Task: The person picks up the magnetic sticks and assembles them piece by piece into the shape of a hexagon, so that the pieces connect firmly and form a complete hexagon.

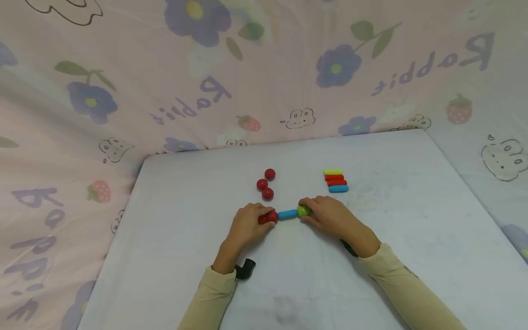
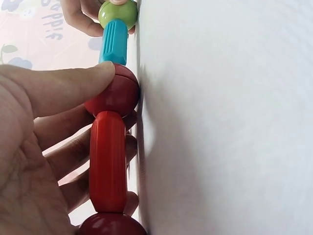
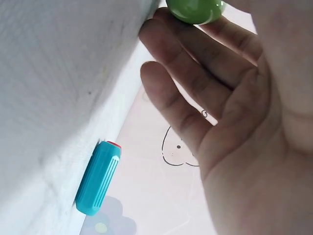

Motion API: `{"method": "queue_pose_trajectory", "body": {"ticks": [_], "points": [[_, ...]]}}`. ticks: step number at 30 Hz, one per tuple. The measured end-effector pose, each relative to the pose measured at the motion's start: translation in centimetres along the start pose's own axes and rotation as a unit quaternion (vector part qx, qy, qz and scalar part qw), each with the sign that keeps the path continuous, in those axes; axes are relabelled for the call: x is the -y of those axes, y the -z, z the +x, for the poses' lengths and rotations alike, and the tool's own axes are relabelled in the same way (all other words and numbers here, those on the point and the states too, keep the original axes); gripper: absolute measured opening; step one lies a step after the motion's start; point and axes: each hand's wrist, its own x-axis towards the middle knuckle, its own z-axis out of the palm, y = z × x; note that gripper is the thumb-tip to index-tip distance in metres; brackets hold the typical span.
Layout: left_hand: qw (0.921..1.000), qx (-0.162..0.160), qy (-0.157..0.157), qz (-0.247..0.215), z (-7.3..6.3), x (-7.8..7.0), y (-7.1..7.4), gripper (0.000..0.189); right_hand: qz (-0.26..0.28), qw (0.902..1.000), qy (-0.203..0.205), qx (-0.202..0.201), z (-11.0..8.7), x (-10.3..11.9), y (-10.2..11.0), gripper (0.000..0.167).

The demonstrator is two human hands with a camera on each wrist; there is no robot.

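On the white table point(image 1: 185, 183), a ball-and-rod chain point(image 1: 287, 214), held from both sides!
The left hand point(image 1: 249, 222) pinches a red ball point(image 1: 272, 217), the right hand point(image 1: 332, 217) has thumb and fingers closed to a green ball's point(image 1: 303, 211) width, and a blue rod point(image 1: 282, 215) bridges the two; a red rod point(image 2: 107, 161) runs by the left palm. Looks like joining; the next move seems to want a straight, steady push. Beyond lie four spare rods point(image 1: 337, 183) and three loose red balls point(image 1: 267, 193).

Pink cloth backdrop point(image 1: 268, 59), printed with purple flowers point(image 1: 338, 66), strawberries point(image 1: 459, 111), cartoon faces point(image 1: 300, 118) and mirrored lettering point(image 1: 448, 60), hangs behind white desk point(image 1: 181, 197).
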Motion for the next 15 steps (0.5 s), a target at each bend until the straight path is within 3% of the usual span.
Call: {"method": "queue_pose_trajectory", "body": {"ticks": [9, 15], "points": [[0.9998, -0.01, 0.015, -0.004, 0.15, -0.15, 0.29, 0.04, 0.0, 0.9998, 0.011, -0.02, 0.22, -0.05, -0.03, 0.041], [0.9999, 0.001, 0.012, -0.01, 0.21, -0.16, -0.17, 0.04, -0.002, 1.0, 0.005, 0.001, -0.16, -0.32, -0.14, 0.043]]}}
